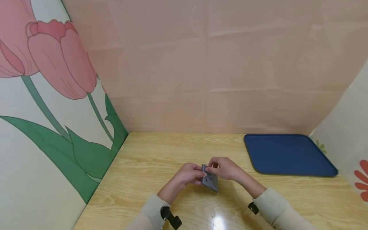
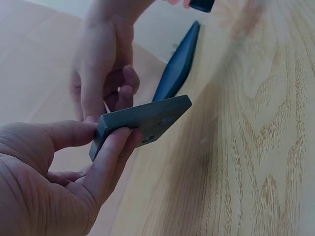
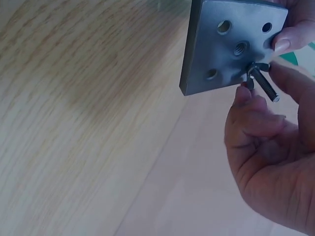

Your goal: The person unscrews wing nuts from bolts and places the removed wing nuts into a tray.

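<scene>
A square grey metal plate [image 1: 212, 182] with several holes is held up off the table, tilted, in front of me. My left hand [image 1: 188, 174] grips its edge, thumb on one face and fingers on the other, as the left wrist view shows. In the right wrist view a threaded bolt [image 3: 267, 87] sticks out through a corner of the plate, with a wing nut [image 3: 250, 79] on it close against the face. My right hand [image 1: 225, 167] pinches the wing nut, thumb and fingertips at its wings. A threaded hole shows in the plate's middle.
A blue tray [image 1: 287, 155] lies at the back right of the wooden table [image 1: 161, 150]. A pink sheet [image 1: 207, 64] hangs behind the table, and a panel printed with tulips [image 1: 63, 60] stands along the left side. Both wrists wear black straps.
</scene>
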Available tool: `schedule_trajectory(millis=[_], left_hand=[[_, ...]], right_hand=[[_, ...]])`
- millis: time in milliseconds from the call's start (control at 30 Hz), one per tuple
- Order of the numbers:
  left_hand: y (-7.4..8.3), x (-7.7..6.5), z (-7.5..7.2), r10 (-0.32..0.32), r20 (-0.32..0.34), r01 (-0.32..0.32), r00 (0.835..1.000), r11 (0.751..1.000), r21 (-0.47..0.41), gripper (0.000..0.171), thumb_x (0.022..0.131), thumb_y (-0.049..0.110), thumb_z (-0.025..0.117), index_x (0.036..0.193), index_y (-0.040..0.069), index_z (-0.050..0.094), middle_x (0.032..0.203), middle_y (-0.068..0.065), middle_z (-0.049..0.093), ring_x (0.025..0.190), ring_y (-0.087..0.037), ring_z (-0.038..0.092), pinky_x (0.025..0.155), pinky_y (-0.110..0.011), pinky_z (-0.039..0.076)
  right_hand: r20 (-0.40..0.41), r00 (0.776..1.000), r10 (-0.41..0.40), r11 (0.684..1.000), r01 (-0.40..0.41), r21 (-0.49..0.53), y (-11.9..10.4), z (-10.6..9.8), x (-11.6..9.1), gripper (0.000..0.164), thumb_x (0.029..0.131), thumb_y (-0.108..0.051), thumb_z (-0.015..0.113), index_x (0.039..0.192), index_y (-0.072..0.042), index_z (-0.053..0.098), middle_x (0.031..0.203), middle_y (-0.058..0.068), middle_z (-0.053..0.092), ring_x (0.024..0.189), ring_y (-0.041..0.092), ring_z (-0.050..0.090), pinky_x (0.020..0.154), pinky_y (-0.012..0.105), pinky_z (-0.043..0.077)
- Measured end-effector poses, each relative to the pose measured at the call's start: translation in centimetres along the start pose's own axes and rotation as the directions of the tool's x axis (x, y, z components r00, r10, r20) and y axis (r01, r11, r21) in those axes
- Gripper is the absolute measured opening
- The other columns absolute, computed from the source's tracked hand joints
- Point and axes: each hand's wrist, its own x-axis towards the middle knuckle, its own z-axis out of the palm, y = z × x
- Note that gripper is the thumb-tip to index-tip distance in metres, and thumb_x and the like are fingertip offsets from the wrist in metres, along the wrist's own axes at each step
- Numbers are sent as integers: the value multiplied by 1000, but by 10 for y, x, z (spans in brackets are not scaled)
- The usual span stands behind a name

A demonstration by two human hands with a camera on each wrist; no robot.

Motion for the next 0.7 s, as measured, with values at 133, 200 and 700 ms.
schedule_trajectory(millis=[133,200,700], left_hand=[[-1,1,-1,3,3,-3,1000,1000,1,23,90,5,73,109,-7,69,88,-12,73,77,-17,70,62,-25,60],[-1,0,-1,4,5,-4,1000,1000,1,23,90,5,73,109,-7,69,88,-12,73,77,-17,70,62,-24,60],[-1,0,-1,3,2,-3,1000,1000,1,23,91,7,73,111,-5,69,89,-12,74,77,-18,71,61,-24,60]], right_hand=[[5,995,-104,994,105,-15,0,-2,-1,13,96,-23,71,101,-12,67,85,-2,58,71,13,52,59,27,45],[1,990,-142,989,141,-43,0,-2,0,11,95,-18,72,102,-12,67,87,-2,58,73,13,52,60,26,45],[-83,992,-90,996,90,-5,0,3,2,19,102,-30,62,95,-14,69,82,-3,59,69,13,51,58,28,43]])
